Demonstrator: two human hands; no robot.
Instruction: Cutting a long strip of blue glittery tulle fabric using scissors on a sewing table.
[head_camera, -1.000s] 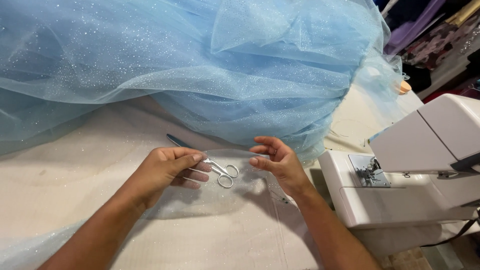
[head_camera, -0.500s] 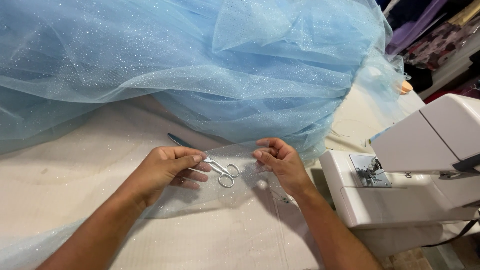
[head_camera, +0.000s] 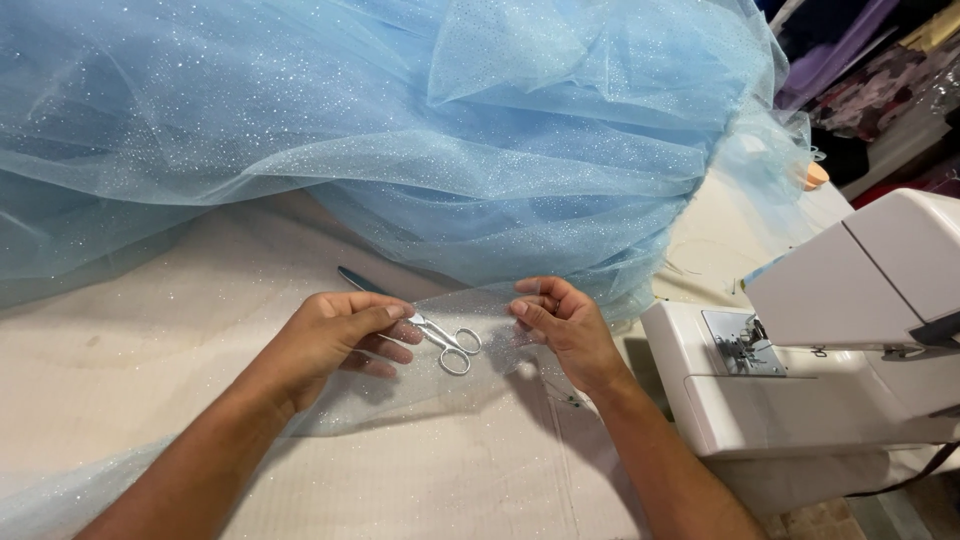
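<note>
My left hand and my right hand each pinch an edge of a thin, see-through piece of pale blue glitter tulle and hold it stretched between them just above the table. Small silver scissors lie on the cream table cover under the sheer piece, between the two hands, handles toward me. A big heap of light blue glittery tulle fills the far half of the table.
A white sewing machine stands at the right, its needle plate close to my right wrist. Folded dark and purple fabrics lie at the top right. A thin thread runs over the table cover near my right forearm.
My right hand has drawn a little closer to the left and pinched the tulle edge tighter. The left hand and scissors have barely moved.
</note>
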